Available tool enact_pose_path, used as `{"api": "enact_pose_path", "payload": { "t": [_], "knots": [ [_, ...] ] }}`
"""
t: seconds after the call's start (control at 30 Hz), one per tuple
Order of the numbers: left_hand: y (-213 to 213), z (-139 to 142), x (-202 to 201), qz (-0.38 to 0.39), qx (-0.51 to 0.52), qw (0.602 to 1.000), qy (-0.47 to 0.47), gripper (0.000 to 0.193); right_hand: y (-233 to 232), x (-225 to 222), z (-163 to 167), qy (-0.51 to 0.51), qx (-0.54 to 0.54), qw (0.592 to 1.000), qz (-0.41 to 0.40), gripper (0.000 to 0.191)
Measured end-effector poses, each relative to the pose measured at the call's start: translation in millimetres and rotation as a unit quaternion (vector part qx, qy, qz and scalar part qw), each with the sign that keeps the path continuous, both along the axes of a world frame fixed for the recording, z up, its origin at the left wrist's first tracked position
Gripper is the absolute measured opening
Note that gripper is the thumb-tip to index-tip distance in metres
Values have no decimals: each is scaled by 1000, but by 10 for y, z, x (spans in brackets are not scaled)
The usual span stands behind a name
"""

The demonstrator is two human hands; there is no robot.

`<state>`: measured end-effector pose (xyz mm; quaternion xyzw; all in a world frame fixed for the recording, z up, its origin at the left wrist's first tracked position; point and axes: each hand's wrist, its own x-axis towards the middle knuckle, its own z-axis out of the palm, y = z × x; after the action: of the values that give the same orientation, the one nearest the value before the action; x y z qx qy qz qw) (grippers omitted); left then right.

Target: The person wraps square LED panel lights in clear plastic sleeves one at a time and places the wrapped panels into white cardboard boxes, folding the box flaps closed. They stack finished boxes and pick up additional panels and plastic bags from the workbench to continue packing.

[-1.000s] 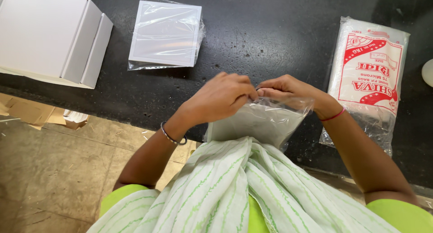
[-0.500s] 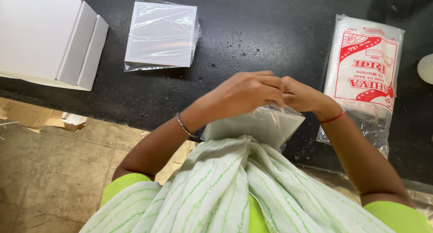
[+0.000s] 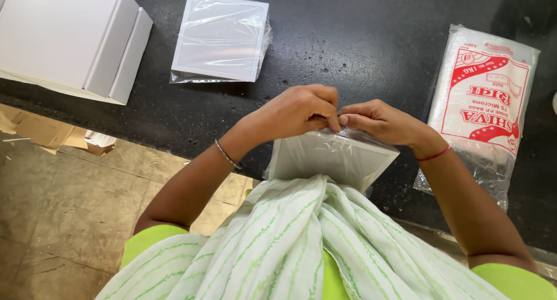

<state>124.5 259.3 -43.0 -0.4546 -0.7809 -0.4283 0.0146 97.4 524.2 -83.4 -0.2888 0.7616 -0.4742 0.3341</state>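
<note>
Clear plastic pouch holding a flat white square card is gripped at its top edge by the left hand and right hand, fingertips pinched together, at the near edge of the black stone counter. A second bagged white card, a white cardboard box and a red-printed packet of plastic bags are seen farther out.

box left — bag pack right
</note>
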Motion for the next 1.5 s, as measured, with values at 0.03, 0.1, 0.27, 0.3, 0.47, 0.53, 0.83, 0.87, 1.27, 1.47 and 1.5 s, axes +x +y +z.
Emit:
{"api": "enact_pose_path", "payload": {
  "t": [0.03,0.1,0.27,0.3,0.47,0.53,0.83,0.87,1.27,1.47,1.5],
  "knots": [
    [-1,0,-23,-4,-11,999,-39,15,-1,10,-3,-2,6,1000,-3,33],
    [-15,0,-64,-15,-28,996,-80,15,-4,27,-6,-10,14,1000,-13,34],
    [-62,-38,-169,-34,-57,988,-137,15,-46,71,123,21,51,998,-34,35],
    [-79,-52,-188,-28,-70,984,-159,16,-59,89,179,37,76,996,-34,36],
    [-212,-165,-306,-27,-76,967,-243,28,-160,223,441,168,112,979,18,40],
    [-250,-290,-323,-20,-46,966,-253,30,-206,263,473,244,116,962,31,51],
    [-1594,-1121,-842,544,139,827,18,48,31,128,239,96,121,981,-115,45],
    [-1876,-1149,-892,591,102,798,50,53,95,113,203,75,83,983,-144,42],
    [-1745,-1024,-854,530,150,773,-316,44,292,-162,-740,-122,-407,736,-527,41],
    [-1224,-1319,-1129,447,115,871,-166,48,-28,-364,-795,-101,-544,624,-552,26],
    [-1134,-1405,-1163,422,137,880,-171,51,-36,-349,-797,-110,-522,639,-555,25]
  ]
}}
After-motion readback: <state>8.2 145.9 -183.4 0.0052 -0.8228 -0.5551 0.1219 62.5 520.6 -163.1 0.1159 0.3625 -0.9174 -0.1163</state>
